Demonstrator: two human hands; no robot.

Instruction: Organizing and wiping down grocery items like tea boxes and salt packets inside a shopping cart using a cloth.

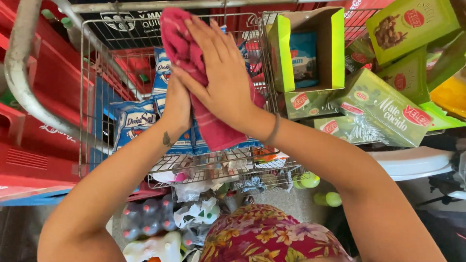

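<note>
Both my hands are pressed together around a pinkish-red cloth [180, 46] above a wire basket. My right hand [221, 73] lies flat over the cloth's front, fingers pointing up and left. My left hand [177, 104] is behind the cloth, mostly hidden, pressing it from the other side. The cloth hangs down past my wrists, its lower end [218, 133] reaching over blue and white bags. A dark band circles my right wrist [275, 130].
The wire basket [87, 97] holds blue and white bags [133, 121]. Green cardboard boxes [388, 106] are stacked at the right, one open box [310, 48] holding a blue packet. Red plastic crates [34, 140] stand at the left. Bottles [148, 218] and small goods lie below.
</note>
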